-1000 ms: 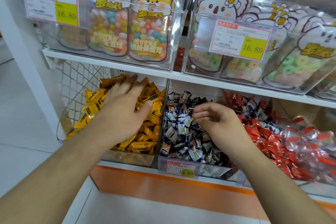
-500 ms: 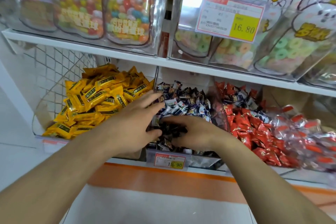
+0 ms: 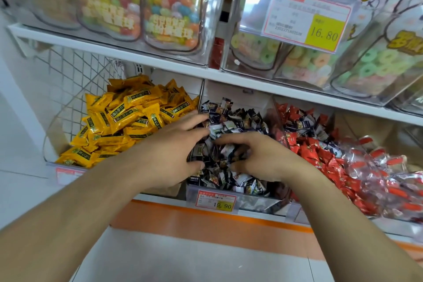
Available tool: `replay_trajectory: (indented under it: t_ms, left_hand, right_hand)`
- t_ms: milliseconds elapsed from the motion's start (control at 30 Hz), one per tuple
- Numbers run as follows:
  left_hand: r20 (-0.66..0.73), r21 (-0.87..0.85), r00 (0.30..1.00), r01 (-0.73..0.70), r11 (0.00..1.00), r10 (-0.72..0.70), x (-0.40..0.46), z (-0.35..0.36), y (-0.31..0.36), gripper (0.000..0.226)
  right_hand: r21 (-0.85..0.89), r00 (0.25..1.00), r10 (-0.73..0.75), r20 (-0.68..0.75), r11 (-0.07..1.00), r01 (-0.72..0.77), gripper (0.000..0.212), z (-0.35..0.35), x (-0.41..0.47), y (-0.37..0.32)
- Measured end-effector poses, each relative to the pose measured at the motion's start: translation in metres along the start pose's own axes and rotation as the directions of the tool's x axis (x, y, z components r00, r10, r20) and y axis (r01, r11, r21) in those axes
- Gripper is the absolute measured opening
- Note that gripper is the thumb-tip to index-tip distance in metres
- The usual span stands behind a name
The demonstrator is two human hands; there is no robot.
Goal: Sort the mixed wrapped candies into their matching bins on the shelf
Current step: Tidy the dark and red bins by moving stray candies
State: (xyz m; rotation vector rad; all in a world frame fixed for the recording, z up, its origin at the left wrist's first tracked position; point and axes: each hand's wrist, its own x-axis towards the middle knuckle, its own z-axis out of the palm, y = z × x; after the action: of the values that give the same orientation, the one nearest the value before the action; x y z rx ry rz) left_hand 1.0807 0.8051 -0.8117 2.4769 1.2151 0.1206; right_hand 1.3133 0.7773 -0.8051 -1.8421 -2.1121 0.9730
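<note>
As seen from the head camera, both hands sit at frame centre over the middle bin [image 3: 242, 201], a clear tub heaped with dark candies [image 3: 238, 121] in navy-and-white wrappers. Left hand [image 3: 169, 151]: fingers fairly straight and spread, reaching rightward onto the dark heap, thumb low near the bin's front; whether anything lies under the palm cannot be told. Right hand [image 3: 258, 155]: fingers curled down into the same heap, tips buried among the wrappers; whether they pinch a piece cannot be told. The two hands lie close together, fingertips near each other.

Left of centre, a bin holds yellow candies [image 3: 128, 117] piled high, just beside the left hand. Right of centre, red candies [image 3: 320, 153] fill the next bin, and several dark wrappers lie mixed on top of them toward the back [image 3: 304, 125]. At the far right lie clear-wrapped red pieces [image 3: 384, 167]. A price tag [image 3: 216, 201] reading 19.90 is fixed to the middle bin's front edge.

Across the upper frame, a white shelf [image 3: 160, 64] carries clear boxes: bags of coloured balls [image 3: 174, 4] at upper left, bags of ring sweets [image 3: 370, 64] at upper right, and a tag [image 3: 306, 18] reading 16.80. An orange strip [image 3: 206, 220] runs below the bins.
</note>
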Motion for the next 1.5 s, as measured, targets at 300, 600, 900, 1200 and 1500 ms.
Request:
replay_trajectory:
  t_ms: [300, 600, 900, 1200, 1500]
  left_hand:
    - [-0.020, 0.014, 1.000, -0.013, 1.000, 0.013, 0.000, 0.001, 0.001, 0.074]
    - [-0.016, 0.008, 1.000, -0.006, 1.000, 0.006, -0.001, -0.001, 0.003, 0.073]
    - [-0.011, 0.018, 1.000, -0.008, 1.000, 0.008, 0.001, 0.000, 0.001, 0.074]
    - [-0.021, 0.050, 1.000, -0.002, 0.999, 0.003, 0.001, 0.002, 0.005, 0.072]
    - [-0.025, 0.022, 1.000, 0.010, 1.000, -0.009, 0.001, 0.003, 0.005, 0.071]
  right_hand:
    - [-0.134, 0.996, -0.026, 0.083, 0.990, 0.038, 0.071, 0.040, 0.018, 0.010]
    - [-0.233, 0.987, 0.000, -0.160, 0.972, -0.038, 0.096, 0.031, 0.021, 0.024]
    - [-0.048, 0.992, 0.052, -0.117, 0.997, -0.058, 0.052, 0.003, 0.006, 0.008]
    - [0.087, 0.972, 0.140, 0.191, 0.983, -0.159, 0.056, 0.012, 0.004, -0.007]
    - [0.071, 0.993, 0.109, 0.048, 0.991, -0.112, 0.097, 0.003, -0.010, -0.011]
